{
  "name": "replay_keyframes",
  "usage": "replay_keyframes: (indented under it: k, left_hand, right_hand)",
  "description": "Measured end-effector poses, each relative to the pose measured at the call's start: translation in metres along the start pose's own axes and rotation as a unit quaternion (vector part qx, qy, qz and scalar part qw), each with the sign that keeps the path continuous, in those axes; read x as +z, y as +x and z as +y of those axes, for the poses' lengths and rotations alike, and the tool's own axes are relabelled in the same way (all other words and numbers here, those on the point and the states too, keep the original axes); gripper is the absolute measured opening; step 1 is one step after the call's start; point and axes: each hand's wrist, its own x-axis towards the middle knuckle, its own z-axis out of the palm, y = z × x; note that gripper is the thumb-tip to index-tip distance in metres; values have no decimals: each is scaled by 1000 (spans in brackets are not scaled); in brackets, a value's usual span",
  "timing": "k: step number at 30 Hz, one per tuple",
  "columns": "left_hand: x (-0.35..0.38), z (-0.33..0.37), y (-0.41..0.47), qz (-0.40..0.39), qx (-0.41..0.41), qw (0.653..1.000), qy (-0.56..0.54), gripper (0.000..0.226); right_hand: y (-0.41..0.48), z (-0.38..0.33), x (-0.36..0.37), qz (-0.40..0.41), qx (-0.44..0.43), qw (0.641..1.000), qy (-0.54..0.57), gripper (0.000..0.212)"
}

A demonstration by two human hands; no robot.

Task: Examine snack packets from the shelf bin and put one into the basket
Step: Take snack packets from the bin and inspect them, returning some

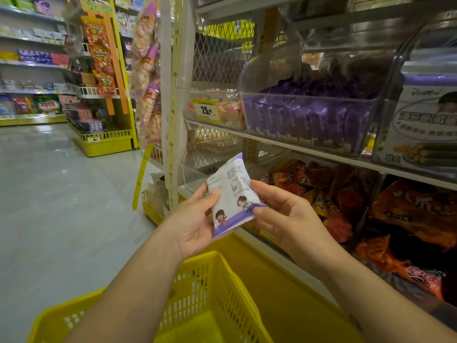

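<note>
Left grip and right grip: bare hands, each thumb showing a short, rounded nail of natural finish. Left forearm and right forearm: bare along the whole visible length, from wrist to frame border. A small dark mark lies on the right forearm near the lower edge.

Bright, even shop lighting, slightly cool. Glare patches sit on the glossy grey floor tiles and streak the clear plastic shelf bins. The upper right corner is smeared with blur — straight lines bow toward the edges. The white and purple snack packet is sharp.
</note>
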Motion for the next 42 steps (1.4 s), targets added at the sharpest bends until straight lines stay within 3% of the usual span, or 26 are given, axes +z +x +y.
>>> replay_keyframes:
  k: [5,11,19,25,28,31,34,36,39,42]
  left_hand:
    - [-4,16,-10,-99,-20,994,44,62]
    - [-9,19,-13,-162,-1,980,113,63]
    - [-12,10,-5,-147,78,951,262,95]
    - [-11,12,-6,-153,96,915,361,112]
    - [-10,8,-6,-162,103,884,426,100]
    - [-4,3,-5,-80,122,860,488,63]
    - [-2,-2,0,16,143,865,480,23]
    - [2,-2,-1,55,162,871,461,18]
    - [5,-2,-1,86,189,865,457,41]
    - [6,0,0,123,197,866,442,99]
  right_hand:
    - [1,6,-6,6,20,1000,24,41]
    - [4,7,-13,46,13,999,13,35]
    - [4,7,-13,36,13,998,40,39]
    - [2,6,-12,-14,5,999,48,61]
    - [0,6,-9,-3,-14,1000,-14,42]
    - [-1,8,-8,28,-46,989,-136,43]
    - [-3,9,-5,23,-85,970,-225,49]
    - [-3,10,-2,11,-110,960,-257,54]
    - [-4,10,1,10,-138,944,-300,57]
    - [-5,9,3,9,-152,916,-371,61]
